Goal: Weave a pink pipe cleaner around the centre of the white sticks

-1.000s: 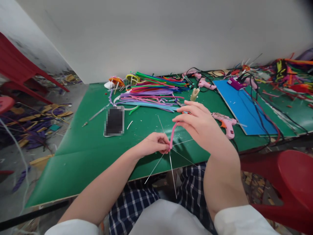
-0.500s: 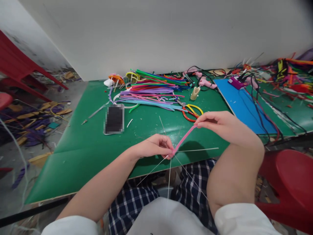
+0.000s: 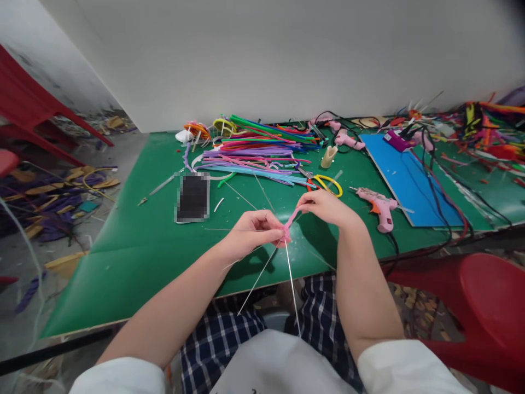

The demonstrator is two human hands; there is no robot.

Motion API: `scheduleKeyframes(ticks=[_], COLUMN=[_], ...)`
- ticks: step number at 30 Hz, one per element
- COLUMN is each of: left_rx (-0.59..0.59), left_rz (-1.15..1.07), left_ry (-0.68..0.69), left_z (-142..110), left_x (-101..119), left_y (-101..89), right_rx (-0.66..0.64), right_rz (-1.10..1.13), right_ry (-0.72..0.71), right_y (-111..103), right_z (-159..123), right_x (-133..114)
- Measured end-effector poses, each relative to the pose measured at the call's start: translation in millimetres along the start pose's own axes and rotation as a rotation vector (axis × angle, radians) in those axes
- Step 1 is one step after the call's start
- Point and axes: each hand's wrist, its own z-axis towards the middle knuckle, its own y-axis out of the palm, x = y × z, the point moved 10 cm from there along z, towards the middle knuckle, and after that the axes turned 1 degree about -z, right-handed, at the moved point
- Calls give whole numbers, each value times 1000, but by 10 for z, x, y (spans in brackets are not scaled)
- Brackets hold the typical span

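Observation:
Over the green table, my left hand point(image 3: 252, 234) pinches the pink-wrapped middle of a spoked frame. Thin white sticks point(image 3: 292, 282) fan out from that middle in several directions, some down over my lap. A fuzzy pink pipe cleaner point(image 3: 290, 220) runs from the hub up to my right hand point(image 3: 330, 209), which is closed on its free end. The stretch between the two hands is short. My left fingers partly cover the hub, so how the pipe cleaner winds round the sticks is hard to make out.
A heap of coloured pipe cleaners point(image 3: 258, 156) lies at the back, with scissors point(image 3: 330, 183) by it. A pink glue gun point(image 3: 379, 208) rests right of my right hand, near a blue board point(image 3: 414, 191). A dark blurred-out slab point(image 3: 192, 198) lies left; red stools flank the table.
My right hand has come down and left toward my left hand, shortening the pink stretch between them. The spoked frame has turned and risen slightly. The glue gun has come into sight.

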Motion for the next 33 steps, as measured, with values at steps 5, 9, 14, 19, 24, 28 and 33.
scheduleKeyframes(ticks=[5,9,14,19,24,28,33], left_rx=[80,146,207,257,290,300,326], left_rz=[-43,-51,-51,-50,-18,-3,9], left_ry=[55,48,11,30,47,53,70], left_z=[29,52,67,67,55,51,42], left_x=[58,55,4,22,47,51,74], left_y=[-115,-188,-246,-296,-335,-345,-372], right_rx=[36,325,103,91,99,145,154], right_rz=[-56,41,285,343,326,315,329], right_ry=[-108,-348,-424,-341,-331,-293,-265], right_y=[-11,-297,-51,8,1,-34,-36], right_z=[-1,-164,-174,-126,-137,-149,-155], right_x=[-181,-594,-856,-805,-830,-803,-797])
